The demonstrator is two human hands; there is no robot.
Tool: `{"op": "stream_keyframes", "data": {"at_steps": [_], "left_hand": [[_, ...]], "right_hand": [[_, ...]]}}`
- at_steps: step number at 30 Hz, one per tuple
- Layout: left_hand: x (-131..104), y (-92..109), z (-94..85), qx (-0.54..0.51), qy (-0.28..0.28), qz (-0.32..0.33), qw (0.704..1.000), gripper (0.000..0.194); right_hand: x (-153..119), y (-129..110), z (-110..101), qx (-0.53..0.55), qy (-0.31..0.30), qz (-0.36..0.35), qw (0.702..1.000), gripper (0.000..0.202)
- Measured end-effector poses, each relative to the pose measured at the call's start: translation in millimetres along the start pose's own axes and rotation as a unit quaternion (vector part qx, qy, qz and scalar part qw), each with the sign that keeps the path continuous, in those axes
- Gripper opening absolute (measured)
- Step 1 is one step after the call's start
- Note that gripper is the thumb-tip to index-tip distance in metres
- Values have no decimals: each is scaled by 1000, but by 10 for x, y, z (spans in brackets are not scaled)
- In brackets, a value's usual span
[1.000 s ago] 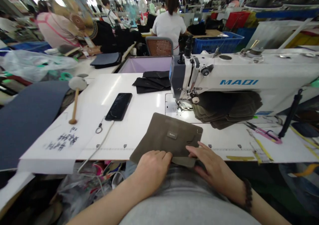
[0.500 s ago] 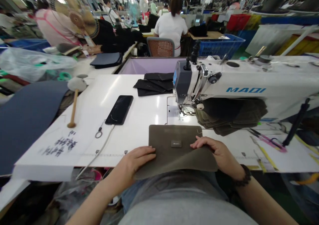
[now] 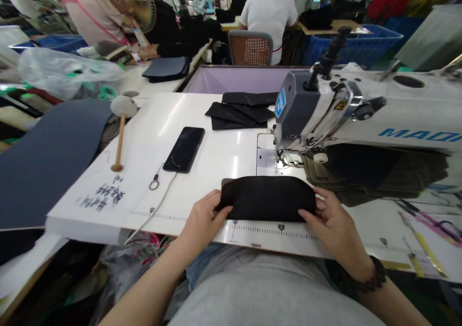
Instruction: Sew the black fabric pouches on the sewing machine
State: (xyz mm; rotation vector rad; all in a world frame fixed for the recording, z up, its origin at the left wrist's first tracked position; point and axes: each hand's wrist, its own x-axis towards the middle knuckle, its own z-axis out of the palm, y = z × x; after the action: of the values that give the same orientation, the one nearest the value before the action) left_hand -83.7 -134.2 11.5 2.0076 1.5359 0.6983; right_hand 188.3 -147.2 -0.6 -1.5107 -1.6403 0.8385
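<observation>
A fabric piece (image 3: 267,199) lies folded over on the white table (image 3: 224,157), its black side up, with a sliver of olive showing at its upper left corner. My left hand (image 3: 209,215) pinches its left end between thumb and fingers. At the right end, my right hand (image 3: 327,215) grips it the same way, thumb on top. Just beyond the fabric stands the sewing machine (image 3: 325,104), its presser foot close to the far edge. Several olive pieces (image 3: 375,172) are stacked under the machine arm.
Left of the fabric lie a phone (image 3: 184,149) with a cable and a mallet (image 3: 120,128). Black pieces (image 3: 241,110) rest behind. Pink-handled scissors (image 3: 433,222) lie at the right. A person (image 3: 269,15) sits beyond the table.
The olive fabric with the small label is now folded over, black side up. Both hands have shifted to its ends. The view has moved closer and turned slightly left.
</observation>
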Motion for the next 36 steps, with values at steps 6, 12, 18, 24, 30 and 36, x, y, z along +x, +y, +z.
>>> {"op": "stream_keyframes", "data": {"at_steps": [6,12,18,24,30,36], "left_hand": [[-38,-35,28,-4,6,-8,1000,56],[-33,-41,53,31,-18,38,999,26],[-14,-2,55,45,-19,29,998,28],[22,24,57,63,-30,27,997,27],[28,46,50,69,-26,25,997,27],[2,15,68,50,-15,21,998,27]], "right_hand": [[-64,-45,-20,-139,2,-63,988,36],[-55,-47,-45,-225,8,-105,969,25],[-47,-55,-63,-259,-6,-106,960,27],[-37,-62,-69,-277,-7,-115,954,29],[-46,-12,-91,-304,5,-133,943,35],[-13,-30,-77,-327,15,-195,925,35]]}}
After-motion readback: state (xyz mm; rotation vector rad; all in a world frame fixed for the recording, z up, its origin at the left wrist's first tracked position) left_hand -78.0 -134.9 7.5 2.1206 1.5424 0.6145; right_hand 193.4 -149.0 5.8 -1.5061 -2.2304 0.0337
